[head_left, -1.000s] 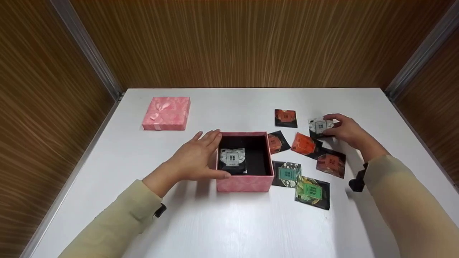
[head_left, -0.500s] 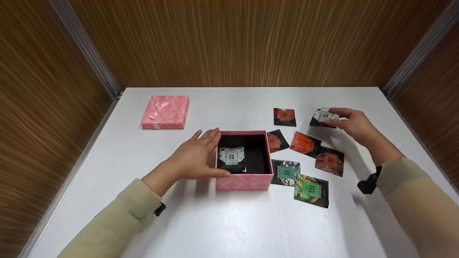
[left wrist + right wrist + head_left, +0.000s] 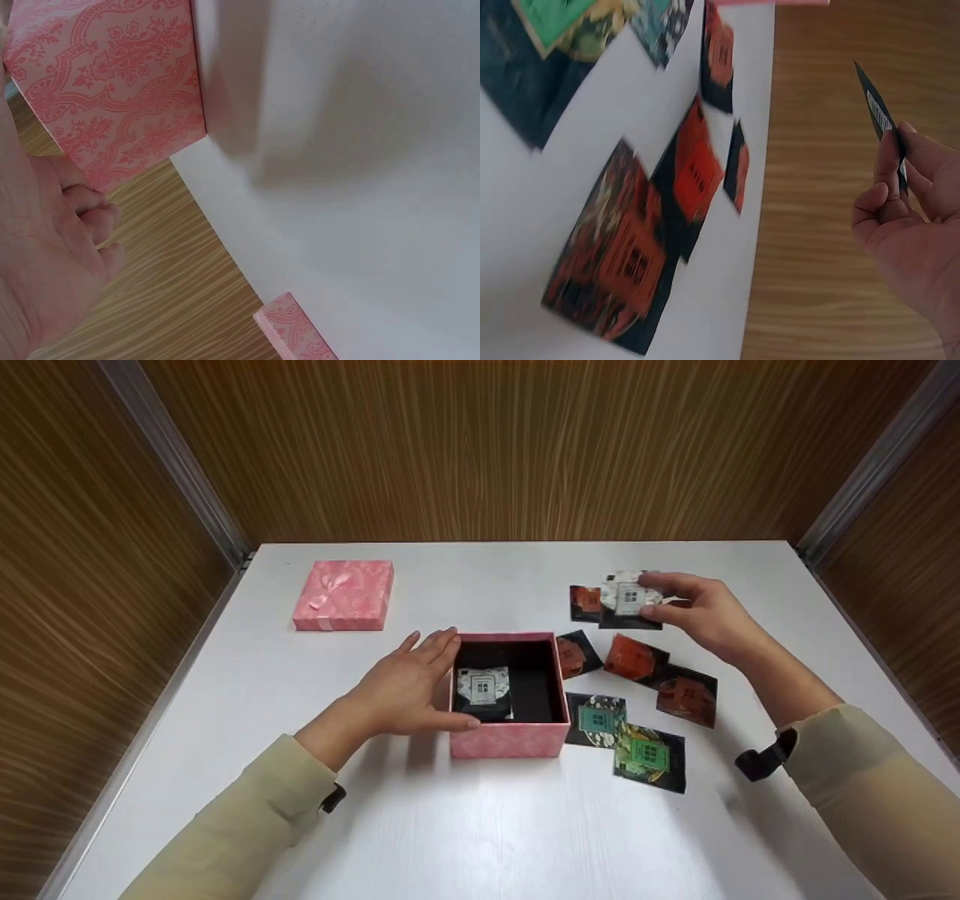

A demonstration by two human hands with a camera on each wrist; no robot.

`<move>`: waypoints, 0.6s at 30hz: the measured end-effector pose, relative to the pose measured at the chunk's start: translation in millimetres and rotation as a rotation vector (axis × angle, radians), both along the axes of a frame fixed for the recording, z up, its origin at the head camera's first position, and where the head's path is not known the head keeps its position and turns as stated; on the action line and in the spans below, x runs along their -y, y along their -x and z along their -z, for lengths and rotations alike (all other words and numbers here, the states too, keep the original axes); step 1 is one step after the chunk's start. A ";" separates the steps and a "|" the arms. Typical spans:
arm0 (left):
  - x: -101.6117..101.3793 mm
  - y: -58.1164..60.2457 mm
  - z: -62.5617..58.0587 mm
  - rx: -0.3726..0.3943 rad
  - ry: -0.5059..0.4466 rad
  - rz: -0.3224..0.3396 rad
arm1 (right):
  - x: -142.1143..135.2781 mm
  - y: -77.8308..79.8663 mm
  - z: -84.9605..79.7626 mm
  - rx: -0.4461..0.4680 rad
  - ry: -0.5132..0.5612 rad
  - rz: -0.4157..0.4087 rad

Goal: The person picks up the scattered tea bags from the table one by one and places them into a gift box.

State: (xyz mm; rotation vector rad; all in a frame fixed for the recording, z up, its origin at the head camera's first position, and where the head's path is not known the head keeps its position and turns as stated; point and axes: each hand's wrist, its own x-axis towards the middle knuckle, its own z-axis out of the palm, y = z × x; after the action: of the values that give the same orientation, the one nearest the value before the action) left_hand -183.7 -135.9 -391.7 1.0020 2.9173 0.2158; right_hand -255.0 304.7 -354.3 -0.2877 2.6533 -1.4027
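A pink box (image 3: 510, 742) with a black inside stands uncovered in the middle of the table. My left hand (image 3: 405, 682) rests against its left side, fingers spread along the rim and thumb at the front edge. Inside on the left lies a white-and-black tea sachet (image 3: 484, 690). My right hand (image 3: 705, 611) pinches another white-and-black tea sachet (image 3: 628, 596) between thumb and fingers, raised above the table. It partly covers an orange sachet (image 3: 583, 602) in the head view. The right wrist view shows the held sachet's dark back (image 3: 874, 105) nearly edge-on.
Several sachets lie right of the box: a red one (image 3: 574, 655), an orange one (image 3: 634, 658), a brown-red one (image 3: 688, 696), a teal one (image 3: 598, 721) and a green one (image 3: 649, 756). A pink lid (image 3: 345, 596) with a bow lies back left. Wood-patterned panels (image 3: 480, 450) surround the table.
My right hand has lifted the white-and-black sachet off the table at the right and carried it left, over the orange one. My left hand has stayed at the box.
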 end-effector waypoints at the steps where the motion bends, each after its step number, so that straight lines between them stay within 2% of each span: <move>1: 0.2 0.0 0.0 0.000 -0.001 0.000 | 5.9 -2.8 -1.8 -0.013 0.008 -0.009; 8: 1.1 0.3 0.5 0.002 -0.001 0.003 | 42.7 -22.8 -9.7 -0.093 0.046 -0.099; 18: 0.8 1.2 1.1 -0.008 0.004 0.005 | 81.5 -39.4 -9.1 -0.094 0.079 -0.213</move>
State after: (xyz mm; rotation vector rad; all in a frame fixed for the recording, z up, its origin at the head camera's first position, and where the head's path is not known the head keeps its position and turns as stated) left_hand -184.9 -136.7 -392.8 1.0112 2.9213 0.2057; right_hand -215.6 223.2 -345.2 -0.6390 2.5499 -1.4595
